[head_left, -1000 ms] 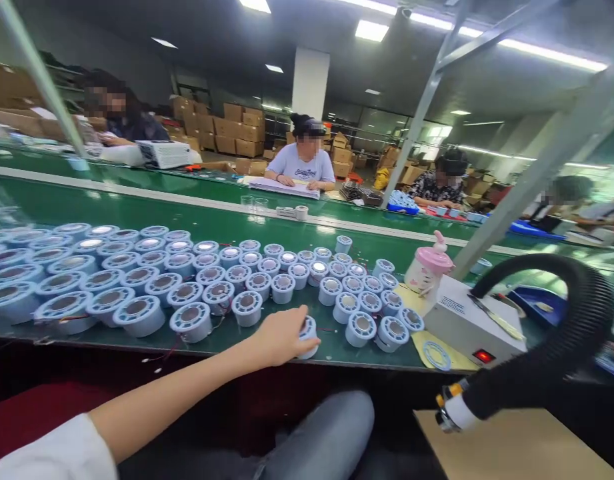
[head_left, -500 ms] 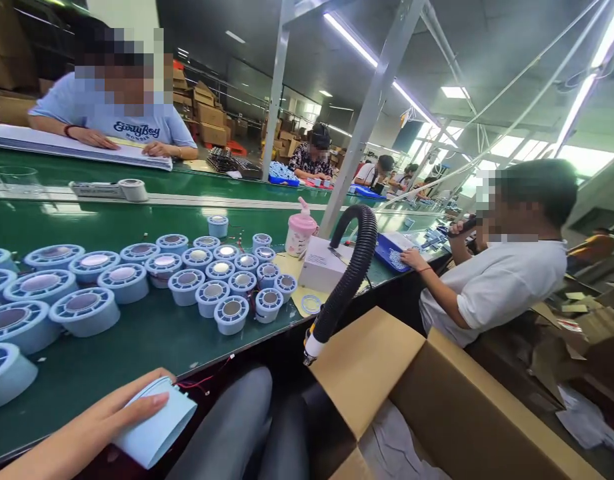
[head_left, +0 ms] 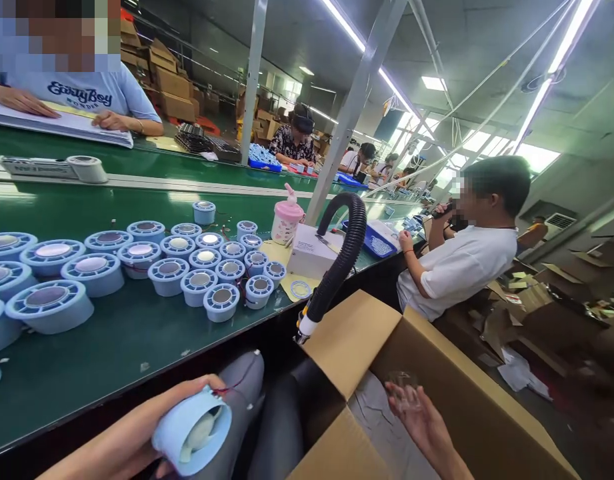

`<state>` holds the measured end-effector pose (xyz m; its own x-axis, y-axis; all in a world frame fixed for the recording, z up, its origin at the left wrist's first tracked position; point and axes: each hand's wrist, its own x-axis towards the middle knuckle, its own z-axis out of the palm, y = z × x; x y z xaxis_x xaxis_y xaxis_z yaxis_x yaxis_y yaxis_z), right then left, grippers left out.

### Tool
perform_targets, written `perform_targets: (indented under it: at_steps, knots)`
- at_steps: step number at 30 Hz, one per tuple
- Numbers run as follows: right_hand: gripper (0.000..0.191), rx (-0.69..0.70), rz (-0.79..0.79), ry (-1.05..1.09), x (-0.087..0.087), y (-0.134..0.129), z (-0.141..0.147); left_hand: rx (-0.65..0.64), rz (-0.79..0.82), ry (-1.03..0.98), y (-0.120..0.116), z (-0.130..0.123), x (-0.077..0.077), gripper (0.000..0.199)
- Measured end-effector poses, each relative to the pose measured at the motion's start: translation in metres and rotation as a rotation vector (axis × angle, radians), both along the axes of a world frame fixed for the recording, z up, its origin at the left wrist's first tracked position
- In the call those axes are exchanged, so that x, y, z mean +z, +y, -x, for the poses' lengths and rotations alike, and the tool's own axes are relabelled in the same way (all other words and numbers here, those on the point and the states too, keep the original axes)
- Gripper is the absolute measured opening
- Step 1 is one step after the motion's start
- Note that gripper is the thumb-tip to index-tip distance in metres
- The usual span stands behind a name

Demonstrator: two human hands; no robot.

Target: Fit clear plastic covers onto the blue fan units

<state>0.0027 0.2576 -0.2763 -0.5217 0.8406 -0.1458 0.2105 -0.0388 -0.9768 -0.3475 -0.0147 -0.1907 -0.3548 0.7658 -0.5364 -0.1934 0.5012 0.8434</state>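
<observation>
The left hand (head_left: 137,433) holds a pale blue round housing (head_left: 193,433) low over the lap, below the near edge of the belt (head_left: 111,340). Its fingers (head_left: 197,385) curl over the top of the housing's rim, pressed close together, and the open face of the housing turns toward the camera, showing a pale inner part. Thin red wires (head_left: 231,388) trail from the housing just past the fingertips, across the grey trouser knee (head_left: 247,380).

The right hand (head_left: 421,423) reaches into the open cardboard box (head_left: 467,400), palm up, fingers (head_left: 399,400) loosely spread. A small clear part (head_left: 403,381) sits at the fingertips; whether they pinch it or only touch it cannot be told, as the hand is blurred. White paper lining (head_left: 381,427) lies just below the palm.

Well beyond the left fingers, up on the belt, stand rows of the same blue housings (head_left: 169,275), upright and close together. Farther right of them sit a pink bottle (head_left: 285,223) and a white unit (head_left: 314,253), with a black ribbed hose (head_left: 344,260) curving down between the belt and the box flap. Beyond the right hand, a person in a white shirt (head_left: 461,267) sits at the belt's edge; others work across the belt.
</observation>
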Motion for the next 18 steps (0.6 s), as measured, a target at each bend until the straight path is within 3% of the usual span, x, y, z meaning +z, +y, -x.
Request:
perform_targets:
  at_steps: [3, 5, 7, 9, 11, 13, 15, 18]
  knots:
    - [0.069, 0.130, 0.023, 0.077, 0.027, -0.031, 0.027, -0.051, -0.059, -0.351, 0.004, 0.000, -0.004, 0.049]
    - [0.060, 0.274, 0.036, 0.106, 0.044, -0.063, 0.054, -0.086, -0.056, -0.365, 0.007, -0.003, -0.003, 0.043]
    - [0.040, 0.465, -0.066, 0.064, 0.059, -0.098, 0.083, -0.187, -0.072, -0.320, 0.009, -0.008, -0.003, 0.042]
    - [0.042, 0.669, -0.561, -0.077, 0.071, -0.128, 0.110, -0.245, -0.059, -0.306, 0.008, -0.011, -0.002, 0.043]
    - [0.046, 0.686, -1.014, -0.181, 0.079, -0.150, 0.134, -0.276, -0.052, -0.290, 0.004, -0.014, -0.001, 0.040]
    - [0.043, 0.625, -1.225, -0.280, 0.081, -0.162, 0.151, -0.295, -0.059, -0.256, -0.002, -0.016, 0.002, 0.035]
    - [0.037, 0.630, -1.216, -0.354, 0.081, -0.164, 0.160, -0.297, -0.107, -0.154, -0.008, -0.017, 0.006, 0.028]
    - [0.033, 0.689, -1.060, -0.324, 0.077, -0.154, 0.162, -0.291, -0.242, 0.104, -0.015, -0.017, 0.009, 0.021]
